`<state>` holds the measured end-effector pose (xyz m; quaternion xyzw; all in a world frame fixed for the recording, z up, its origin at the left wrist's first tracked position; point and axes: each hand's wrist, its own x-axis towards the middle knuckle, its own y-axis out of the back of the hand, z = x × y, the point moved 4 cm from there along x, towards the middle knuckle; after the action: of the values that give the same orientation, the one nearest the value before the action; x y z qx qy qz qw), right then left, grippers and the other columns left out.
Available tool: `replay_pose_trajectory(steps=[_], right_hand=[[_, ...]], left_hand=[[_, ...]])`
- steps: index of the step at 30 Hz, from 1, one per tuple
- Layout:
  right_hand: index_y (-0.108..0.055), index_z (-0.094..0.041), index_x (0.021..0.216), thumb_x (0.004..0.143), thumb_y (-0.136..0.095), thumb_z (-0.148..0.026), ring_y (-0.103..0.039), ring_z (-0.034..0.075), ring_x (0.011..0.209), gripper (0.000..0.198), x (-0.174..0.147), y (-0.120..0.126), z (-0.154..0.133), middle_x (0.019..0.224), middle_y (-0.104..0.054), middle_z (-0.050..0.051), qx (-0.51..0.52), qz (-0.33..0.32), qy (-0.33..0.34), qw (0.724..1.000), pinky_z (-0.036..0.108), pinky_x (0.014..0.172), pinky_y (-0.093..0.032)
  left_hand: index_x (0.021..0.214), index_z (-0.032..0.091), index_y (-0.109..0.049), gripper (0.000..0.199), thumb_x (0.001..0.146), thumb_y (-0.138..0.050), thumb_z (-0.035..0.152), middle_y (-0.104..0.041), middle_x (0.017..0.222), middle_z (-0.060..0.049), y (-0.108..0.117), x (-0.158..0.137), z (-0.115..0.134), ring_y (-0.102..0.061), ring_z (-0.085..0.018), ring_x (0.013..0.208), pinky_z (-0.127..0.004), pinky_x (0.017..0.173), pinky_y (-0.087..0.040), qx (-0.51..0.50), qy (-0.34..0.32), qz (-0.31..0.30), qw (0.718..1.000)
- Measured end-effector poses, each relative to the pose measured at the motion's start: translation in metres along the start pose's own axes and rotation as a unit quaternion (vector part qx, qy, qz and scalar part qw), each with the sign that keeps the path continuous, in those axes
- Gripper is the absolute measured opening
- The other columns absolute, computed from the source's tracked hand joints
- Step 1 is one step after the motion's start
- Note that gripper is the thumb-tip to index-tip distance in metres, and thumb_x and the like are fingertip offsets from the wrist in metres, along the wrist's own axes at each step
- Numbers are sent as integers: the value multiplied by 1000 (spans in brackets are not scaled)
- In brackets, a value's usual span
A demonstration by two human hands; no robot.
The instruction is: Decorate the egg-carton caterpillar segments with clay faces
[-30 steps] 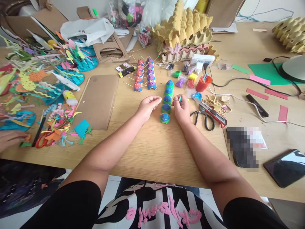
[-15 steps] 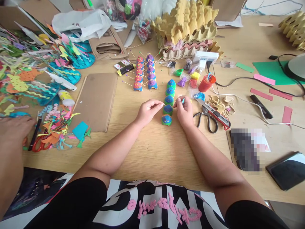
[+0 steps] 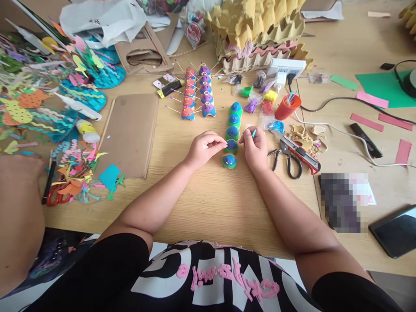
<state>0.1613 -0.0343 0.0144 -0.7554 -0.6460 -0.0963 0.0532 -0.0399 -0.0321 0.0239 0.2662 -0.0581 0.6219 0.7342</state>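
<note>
A row of several egg-carton cups (image 3: 232, 132), green with blue tops, runs away from me on the table; the nearest has small light eye dots. My left hand (image 3: 206, 147) is closed in a pinch at the row's left side, its fingertips by the second-nearest cup. Whatever it pinches is too small to make out. On the right of the row, my right hand (image 3: 255, 147) is closed around a thin blue tool (image 3: 254, 133), whose tip sticks up between the fingers. Two finished-looking rows, one red and blue (image 3: 188, 97), one purple and blue (image 3: 207, 93), stand farther back with pins in them.
Scissors (image 3: 289, 162) and a red box cutter (image 3: 302, 151) lie right of my right hand. Behind are clay packets (image 3: 251, 105), a red cup (image 3: 287, 107) and stacked egg trays (image 3: 256, 34). Cardboard (image 3: 131, 134) and paper scraps lie left. Another person's arm (image 3: 21, 216) rests at far left.
My left fingertips have shifted slightly right, closer to the row of cups. My right hand keeps its hold on the blue tool. The view has shifted a little.
</note>
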Motion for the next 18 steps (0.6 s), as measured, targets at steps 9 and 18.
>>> replay_pose_trajectory(steps=[9, 18], right_hand=[[-54, -26, 87, 104, -63, -57, -58, 13, 71, 37, 1, 0, 0, 74, -63, -4, 0, 3, 4, 1000, 31, 73, -48], [-54, -26, 88, 104, -63, -53, -60, 13, 72, 33, 1, 0, 0, 73, -63, -4, 5, 6, 13, 1000, 32, 77, -50]], left_hand=[[93, 22, -88, 21, 95, -85, 42, -81, 87, -4, 2, -3, 4, -68, -12, 75, -25, 67, -51, 43, -70, 20, 996], [98, 22, -88, 7, 91, -88, 24, -80, 90, -2, 0, -4, 5, -69, -11, 77, -22, 68, -51, 23, -87, 19, 996]])
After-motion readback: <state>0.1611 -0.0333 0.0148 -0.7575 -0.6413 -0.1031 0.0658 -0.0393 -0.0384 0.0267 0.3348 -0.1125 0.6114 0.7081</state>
